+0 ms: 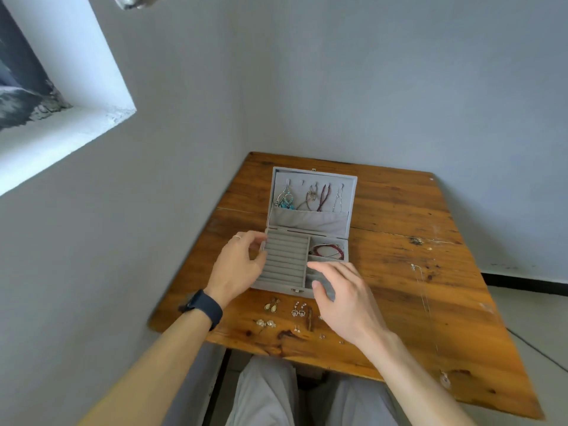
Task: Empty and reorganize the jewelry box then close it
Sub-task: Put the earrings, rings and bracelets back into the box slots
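Observation:
A grey velvet jewelry box (285,262) lies open on the wooden table (399,272). Its raised lid (312,222) carries hanging necklaces and turquoise earrings (285,199). The ring rolls at the left look bare, and a red bead bracelet (327,251) lies in the upper right compartment. My left hand (238,265) holds the box's left edge with curled fingers. My right hand (344,295) hovers over the lower right compartments, fingers relaxed and holding nothing. Several earrings (287,315) lie on the table in front of the box.
A thin silver chain (425,305) stretches along the table's right side, ending in a pendant (444,380) near the front edge. Grey walls close in behind and left of the table. My knees sit under the front edge.

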